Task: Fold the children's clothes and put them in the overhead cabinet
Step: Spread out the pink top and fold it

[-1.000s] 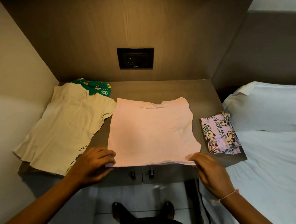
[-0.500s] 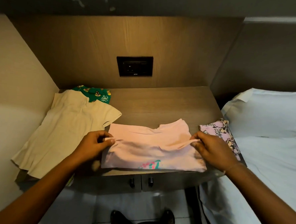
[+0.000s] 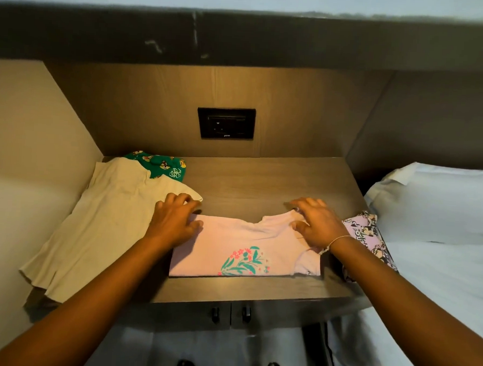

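A pink children's shirt [image 3: 242, 247] lies folded in half on the wooden tabletop [image 3: 251, 183], its green and pink flower print facing up. My left hand [image 3: 174, 221] presses on the shirt's upper left corner, fingers bent over the folded edge. My right hand [image 3: 316, 223] rests on the upper right corner by the sleeve, thumb tucked under the fabric. A cream shirt [image 3: 103, 226] lies spread flat at the left, hanging over the front edge. A green patterned garment [image 3: 160, 164] peeks out behind it. A folded lilac cartoon-print piece [image 3: 369, 234] sits at the right edge.
A black socket plate [image 3: 226, 123] sits in the wooden back panel. The dark underside of an overhead unit [image 3: 242, 40] spans the top. A bed with a white pillow [image 3: 440, 201] is at the right. Two small cabinet knobs [image 3: 230, 313] show below the tabletop.
Both hands carried the pink shirt's bottom hem up and away from me, folding it in half so the flower print now shows. The camera has tilted upward.
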`<state>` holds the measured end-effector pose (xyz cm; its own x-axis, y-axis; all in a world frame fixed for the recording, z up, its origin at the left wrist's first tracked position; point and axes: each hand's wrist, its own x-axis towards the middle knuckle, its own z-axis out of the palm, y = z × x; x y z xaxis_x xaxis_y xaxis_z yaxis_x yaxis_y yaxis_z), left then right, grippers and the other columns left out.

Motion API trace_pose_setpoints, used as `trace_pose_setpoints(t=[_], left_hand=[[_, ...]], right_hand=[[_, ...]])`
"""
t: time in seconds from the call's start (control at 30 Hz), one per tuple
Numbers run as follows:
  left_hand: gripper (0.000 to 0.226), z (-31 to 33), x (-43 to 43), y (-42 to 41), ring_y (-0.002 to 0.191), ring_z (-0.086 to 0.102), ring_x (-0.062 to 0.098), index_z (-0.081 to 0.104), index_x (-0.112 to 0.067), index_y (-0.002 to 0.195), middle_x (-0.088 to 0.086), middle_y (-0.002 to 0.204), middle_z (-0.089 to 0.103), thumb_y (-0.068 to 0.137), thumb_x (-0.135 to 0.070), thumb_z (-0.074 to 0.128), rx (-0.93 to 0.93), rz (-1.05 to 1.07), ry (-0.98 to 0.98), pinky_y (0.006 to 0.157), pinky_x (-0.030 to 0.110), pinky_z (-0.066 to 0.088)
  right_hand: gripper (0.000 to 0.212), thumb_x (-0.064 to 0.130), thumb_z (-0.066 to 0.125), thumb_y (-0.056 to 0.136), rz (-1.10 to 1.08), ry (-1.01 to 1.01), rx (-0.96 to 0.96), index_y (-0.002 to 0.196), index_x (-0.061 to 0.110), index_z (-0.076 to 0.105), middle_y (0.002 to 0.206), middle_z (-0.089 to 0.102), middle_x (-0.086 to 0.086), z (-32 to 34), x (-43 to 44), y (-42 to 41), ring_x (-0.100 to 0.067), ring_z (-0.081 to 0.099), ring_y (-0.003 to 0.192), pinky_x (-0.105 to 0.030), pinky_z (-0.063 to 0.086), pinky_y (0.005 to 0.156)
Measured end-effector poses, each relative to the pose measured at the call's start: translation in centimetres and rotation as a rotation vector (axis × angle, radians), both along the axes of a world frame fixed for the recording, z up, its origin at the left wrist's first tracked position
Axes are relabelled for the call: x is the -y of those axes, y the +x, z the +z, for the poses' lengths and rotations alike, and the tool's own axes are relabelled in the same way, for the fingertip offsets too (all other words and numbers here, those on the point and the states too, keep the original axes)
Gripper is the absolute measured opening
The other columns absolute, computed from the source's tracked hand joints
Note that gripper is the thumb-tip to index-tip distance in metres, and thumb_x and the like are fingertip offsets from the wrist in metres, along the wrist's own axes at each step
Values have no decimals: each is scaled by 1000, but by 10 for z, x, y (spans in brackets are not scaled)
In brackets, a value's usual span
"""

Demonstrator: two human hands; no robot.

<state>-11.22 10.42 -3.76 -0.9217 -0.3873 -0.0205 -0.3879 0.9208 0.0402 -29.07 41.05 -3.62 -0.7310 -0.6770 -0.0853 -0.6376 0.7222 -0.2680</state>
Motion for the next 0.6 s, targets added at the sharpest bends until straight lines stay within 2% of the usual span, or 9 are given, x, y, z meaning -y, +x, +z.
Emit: trace_pose_setpoints(t=[0.1, 0.2, 0.3, 0.4, 0.5, 0.6], left_hand=[[54, -2, -5, -6, 128, 39, 23, 42, -34, 140, -1, 145, 45, 91, -54, 52, 176, -181, -98, 101, 40, 34], [46, 1, -2, -11, 122, 41, 21, 49, -34, 135, -3, 137, 54, 92, -49, 54, 182, -184, -24, 97, 39, 33], [35, 10, 4, -15, 114, 42, 19, 62, -29, 119, -3, 122, 60, 89, -47, 59, 183, -179, 37, 92, 38, 31], [28, 12, 6, -14, 108, 42, 16, 67, -29, 110, -6, 112, 63, 87, -45, 63, 101, -191, 60, 88, 35, 28], [17, 18, 7, -2, 98, 44, 13, 70, -29, 100, -8, 103, 67, 85, -36, 69, -104, -226, 105, 85, 33, 26], [23, 22, 8, 21, 88, 55, 20, 71, -27, 91, -5, 91, 70, 71, -29, 84, -204, -373, 15, 77, 34, 31]], right_hand=[[60, 38, 65, 85, 84, 148, 85, 140, 31, 42, 142, 47, 2, 2, 14, -7, -23, 42, 127, -40, 41, 103], [54, 36, 66, 84, 104, 201, 64, 135, 31, 49, 136, 54, 1, 1, 23, -11, -23, 45, 123, -38, 41, 101], [40, 35, 66, 83, 76, 176, 126, 122, 30, 58, 121, 63, 0, 5, 23, -11, -22, 53, 110, -34, 45, 88], [16, 33, 67, 81, 70, 122, 163, 96, 35, 61, 102, 66, 3, 11, 21, -7, -19, 57, 93, -31, 45, 74], [18, 28, 69, 79, 63, -5, 42, 93, 29, 60, 97, 61, 4, 17, 9, 1, -17, 53, 93, -31, 43, 74], [22, 20, 69, 76, 146, -84, -232, 93, 23, 56, 92, 59, 0, 13, -10, 21, -22, 53, 87, -34, 41, 70]])
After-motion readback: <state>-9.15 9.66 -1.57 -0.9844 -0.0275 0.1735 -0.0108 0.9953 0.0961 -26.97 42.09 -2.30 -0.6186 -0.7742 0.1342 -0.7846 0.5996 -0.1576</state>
